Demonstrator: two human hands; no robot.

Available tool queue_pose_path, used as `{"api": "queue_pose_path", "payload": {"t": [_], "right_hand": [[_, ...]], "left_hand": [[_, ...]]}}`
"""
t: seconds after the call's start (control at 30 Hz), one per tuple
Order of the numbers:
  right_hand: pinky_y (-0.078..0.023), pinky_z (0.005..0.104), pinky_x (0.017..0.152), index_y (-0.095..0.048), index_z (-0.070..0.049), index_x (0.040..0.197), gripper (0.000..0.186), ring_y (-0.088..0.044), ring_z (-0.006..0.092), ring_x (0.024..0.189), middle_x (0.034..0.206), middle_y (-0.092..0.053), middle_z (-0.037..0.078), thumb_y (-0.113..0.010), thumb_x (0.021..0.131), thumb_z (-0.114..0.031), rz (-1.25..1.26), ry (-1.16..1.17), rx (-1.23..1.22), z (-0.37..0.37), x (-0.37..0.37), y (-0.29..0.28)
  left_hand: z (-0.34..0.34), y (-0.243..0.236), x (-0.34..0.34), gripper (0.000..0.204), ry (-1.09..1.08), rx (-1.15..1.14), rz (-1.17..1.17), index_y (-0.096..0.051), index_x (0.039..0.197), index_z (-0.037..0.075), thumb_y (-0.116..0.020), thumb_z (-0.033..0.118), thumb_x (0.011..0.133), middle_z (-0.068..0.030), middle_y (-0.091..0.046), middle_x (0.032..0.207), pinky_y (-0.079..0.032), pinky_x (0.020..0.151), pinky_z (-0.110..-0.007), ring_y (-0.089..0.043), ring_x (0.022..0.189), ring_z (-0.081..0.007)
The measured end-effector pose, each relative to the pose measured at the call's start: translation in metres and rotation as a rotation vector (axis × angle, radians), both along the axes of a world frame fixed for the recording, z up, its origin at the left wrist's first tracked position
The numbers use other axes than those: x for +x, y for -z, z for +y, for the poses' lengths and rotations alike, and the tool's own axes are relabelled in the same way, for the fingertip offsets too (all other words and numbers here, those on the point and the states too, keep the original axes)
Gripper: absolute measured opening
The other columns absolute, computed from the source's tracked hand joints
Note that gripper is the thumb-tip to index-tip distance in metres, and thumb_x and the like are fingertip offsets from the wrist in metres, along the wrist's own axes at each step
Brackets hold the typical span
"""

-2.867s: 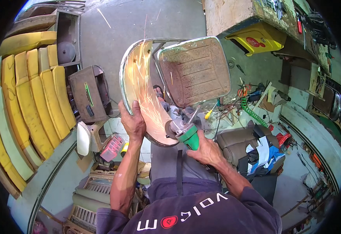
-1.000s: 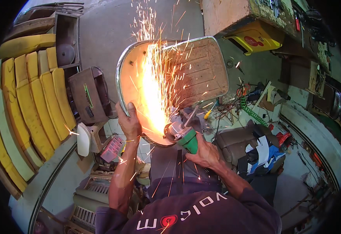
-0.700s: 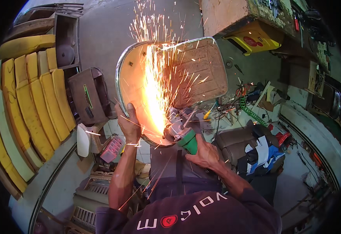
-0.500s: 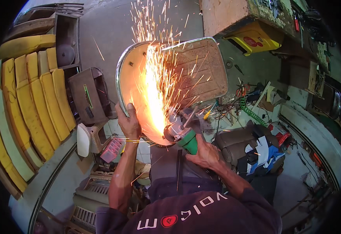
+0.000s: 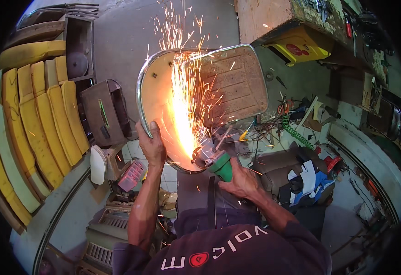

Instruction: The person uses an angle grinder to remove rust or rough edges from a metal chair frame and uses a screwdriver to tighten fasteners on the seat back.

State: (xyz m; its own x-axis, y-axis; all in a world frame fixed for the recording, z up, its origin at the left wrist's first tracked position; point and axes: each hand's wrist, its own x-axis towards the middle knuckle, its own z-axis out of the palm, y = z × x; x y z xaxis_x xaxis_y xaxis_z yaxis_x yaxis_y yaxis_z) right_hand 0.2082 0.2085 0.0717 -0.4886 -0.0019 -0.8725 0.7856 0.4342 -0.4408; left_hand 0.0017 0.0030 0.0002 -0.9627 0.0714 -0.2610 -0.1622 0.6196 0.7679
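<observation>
A green angle grinder is held in my right hand, its fingers wrapped round the body. The grinder's head meets the near edge of a rounded seat panel with a chrome rim. A bright stream of sparks flies forward from the contact and hides the disc and part of the panel. My left hand grips the panel's left rim, thumb on the inner face. Behind and to the right is a rusty flat panel with a metal rim, apparently joined to the seat; the sparks hide the join.
Yellow foam pads stack at the left beside a dark box. A yellow bin stands under a worn bench. Cables and a green coiled hose lie at right, near dark upholstery. A pink organizer is by my left forearm.
The spark stream has become somewhat narrower, showing more of the rusty panel. Both hands and the grinder stay in nearly the same place.
</observation>
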Motion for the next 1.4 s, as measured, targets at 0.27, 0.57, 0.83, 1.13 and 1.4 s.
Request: {"api": "queue_pose_path", "payload": {"t": [0.27,0.57,0.83,1.13,1.4], "right_hand": [[-0.053,0.0584,0.088,-0.037,-0.001,0.136,0.082,-0.066,0.0545,0.101,0.112,-0.068,0.033,-0.077,0.076,-0.042,-0.032,0.001,-0.016,0.001,-0.002,-0.002],[-0.052,0.0587,0.087,-0.038,-0.001,0.132,0.079,-0.066,0.0547,0.1,0.11,-0.069,0.033,-0.077,0.077,-0.042,-0.034,-0.002,-0.013,0.002,-0.007,-0.007],[-0.052,0.06,0.087,-0.039,-0.002,0.131,0.075,-0.066,0.0543,0.1,0.111,-0.068,0.033,-0.075,0.078,-0.041,0.012,0.029,0.057,-0.009,-0.008,-0.01],[-0.051,0.059,0.089,-0.04,-0.001,0.129,0.075,-0.066,0.0533,0.103,0.112,-0.069,0.032,-0.075,0.078,-0.042,-0.058,0.007,0.039,0.002,-0.013,-0.014],[-0.053,0.0597,0.085,-0.039,0.0,0.128,0.073,-0.067,0.054,0.098,0.109,-0.069,0.033,-0.074,0.077,-0.039,-0.014,0.006,0.028,-0.005,-0.009,-0.008]], "left_hand": [[0.001,-0.002,0.0,0.048,-0.008,0.02,-0.002,-0.053,0.13,0.001,-0.052,0.044,0.109,-0.0119,-0.065,0.111,-0.048,0.092,-0.036,-0.058,0.102,-0.0202],[0.003,-0.003,-0.001,0.049,0.018,-0.058,0.07,-0.053,0.131,0.001,-0.054,0.044,0.107,-0.0214,-0.071,0.106,-0.052,0.085,-0.043,-0.068,0.096,-0.0303],[-0.002,0.002,-0.002,0.048,0.03,-0.083,0.077,-0.052,0.133,0.001,-0.055,0.041,0.107,-0.0232,-0.07,0.107,-0.052,0.086,-0.045,-0.068,0.097,-0.0346],[0.001,-0.005,-0.001,0.045,0.017,-0.057,0.022,-0.052,0.13,0.0,-0.056,0.038,0.107,-0.0213,-0.069,0.107,-0.052,0.087,-0.043,-0.067,0.097,-0.0321],[0.0,0.001,-0.002,0.039,0.017,-0.038,0.058,-0.054,0.125,0.001,-0.055,0.037,0.108,-0.0202,-0.068,0.104,-0.05,0.086,-0.043,-0.065,0.095,-0.0306]]}}
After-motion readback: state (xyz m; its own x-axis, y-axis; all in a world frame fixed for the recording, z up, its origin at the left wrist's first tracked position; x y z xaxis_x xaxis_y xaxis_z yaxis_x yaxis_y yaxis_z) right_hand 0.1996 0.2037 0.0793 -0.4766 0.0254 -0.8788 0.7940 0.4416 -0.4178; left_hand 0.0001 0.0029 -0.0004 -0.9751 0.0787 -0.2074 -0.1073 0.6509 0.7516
